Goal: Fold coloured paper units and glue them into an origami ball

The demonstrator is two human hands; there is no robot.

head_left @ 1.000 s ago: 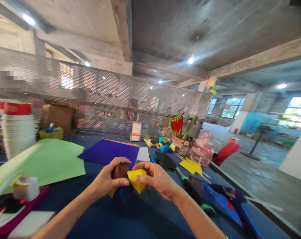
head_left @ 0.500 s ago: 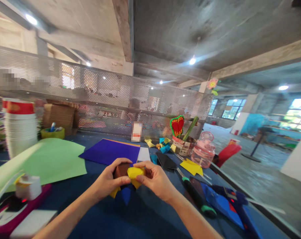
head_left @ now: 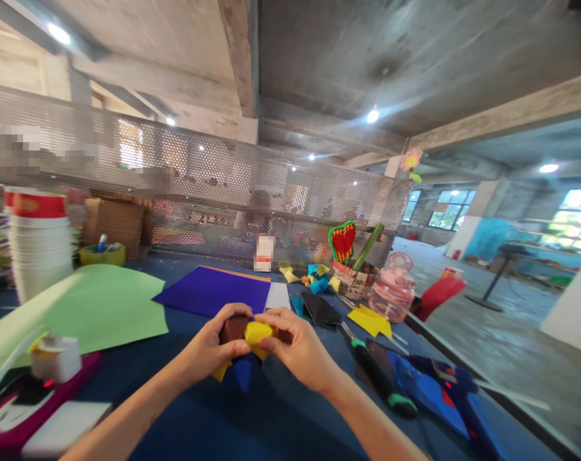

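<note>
Head view: left hand is partly closed, fingers and thumb curled round a brown folded piece, over the middle of the desk. Right hand pinches a yellow folded piece between thumb and fingers, just right of the brown one; contact between pieces unclear. Blue pointed piece shows below, on the near side. Purple sheet lies beyond, far side; green sheet left; glue gun at right.

The left piece is brown, the right piece yellow, the heart green-edged red.
</note>
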